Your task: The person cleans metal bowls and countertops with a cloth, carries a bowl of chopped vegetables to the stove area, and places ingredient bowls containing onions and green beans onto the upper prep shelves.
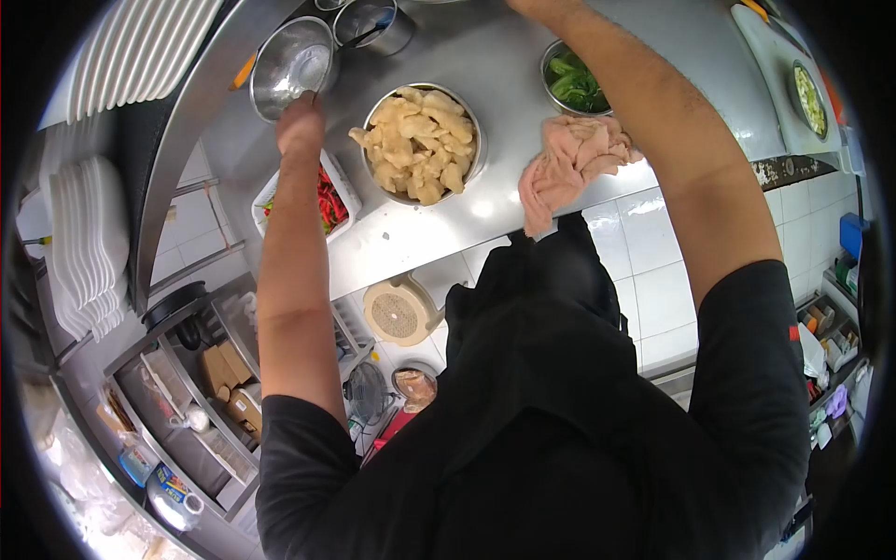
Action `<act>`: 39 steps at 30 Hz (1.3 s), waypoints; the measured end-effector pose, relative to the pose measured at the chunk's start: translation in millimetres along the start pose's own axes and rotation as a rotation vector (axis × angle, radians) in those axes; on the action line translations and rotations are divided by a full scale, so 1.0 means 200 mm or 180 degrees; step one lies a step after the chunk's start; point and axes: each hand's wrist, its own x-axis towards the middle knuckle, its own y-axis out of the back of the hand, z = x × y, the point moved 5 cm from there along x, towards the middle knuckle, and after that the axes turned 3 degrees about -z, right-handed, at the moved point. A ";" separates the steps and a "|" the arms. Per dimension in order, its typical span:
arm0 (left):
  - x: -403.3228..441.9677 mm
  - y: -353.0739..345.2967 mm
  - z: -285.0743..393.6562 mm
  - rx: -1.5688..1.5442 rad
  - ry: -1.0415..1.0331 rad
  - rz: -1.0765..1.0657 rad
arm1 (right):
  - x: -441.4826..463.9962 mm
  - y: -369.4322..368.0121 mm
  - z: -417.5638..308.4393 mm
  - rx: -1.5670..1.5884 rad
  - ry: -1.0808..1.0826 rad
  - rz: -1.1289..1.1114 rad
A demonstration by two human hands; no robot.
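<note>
My left hand [301, 121] is at the lower rim of a tilted metal bowl [271, 65], its fingers closed around the handle of a utensil that reaches into the bowl. Below that hand lies a white basket [347, 191] of red and green peppers, partly covered by my forearm. A metal bowl of pale, battered-looking pieces [420, 140] stands between my arms. My right arm stretches to the top edge, where only a blurred part of my right hand [537, 7] shows; its fingers are out of frame. Under that arm are a bowl of green vegetables [574, 82] and a pink cloth [574, 163].
A metal pot [373, 26] with a dark-handled utensil stands at the top. Stacked white plates [140, 56] are at the left. On the right, a white board [775, 84] bears a bowl of chopped greens [808, 101]. Shelves [210, 373] stand below the steel counter [401, 243].
</note>
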 end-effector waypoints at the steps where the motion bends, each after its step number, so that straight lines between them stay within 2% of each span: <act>1: 0.00 0.00 0.01 -0.0008 -0.0015 0.0029 | 0.00 -0.01 0.00 0.0028 -0.0051 -0.0041; 6: 0.03 -0.02 -0.02 0.0119 -0.0158 -0.0042 | -0.02 -0.06 0.02 -0.0064 0.0194 0.0131; 7: 0.00 0.01 -0.01 0.0007 0.0030 -0.0013 | -0.01 -0.06 0.03 -0.0125 0.0245 0.0178; 8: 0.13 -0.21 -0.17 0.0321 -0.0411 0.0211 | 0.03 -0.04 0.04 0.0117 -0.0079 -0.0437; 9: 0.11 -0.18 -0.13 -0.0030 -0.0339 0.0055 | 0.01 -0.01 0.04 0.0132 -0.0334 -0.0573; 11: 0.04 -0.06 -0.03 -0.0184 -0.0463 0.0132 | 0.00 0.06 0.03 -0.0125 -0.0339 -0.0312; 14: 0.02 -0.03 -0.04 -0.0023 -0.0404 0.0336 | -0.02 0.08 0.04 -0.0076 -0.0420 -0.0375; 17: 0.00 0.01 0.00 -0.0063 -0.0307 0.0136 | 0.00 0.07 0.03 -0.0033 -0.0418 -0.0526; 26: -0.01 0.00 -0.02 -0.0075 -0.0418 0.0386 | 0.02 0.03 -0.05 0.0258 -0.0333 -0.0477; 29: -0.02 0.00 -0.02 -0.0040 -0.0339 0.0352 | 0.01 0.03 -0.03 0.0422 -0.0241 -0.0237; 35: -0.02 0.00 0.00 -0.0017 -0.0224 0.0217 | 0.05 0.00 0.00 0.0469 -0.0159 -0.0461; 39: -0.03 0.01 -0.01 0.0088 -0.0079 0.0216 | 0.06 -0.11 0.03 0.0515 0.0129 0.0189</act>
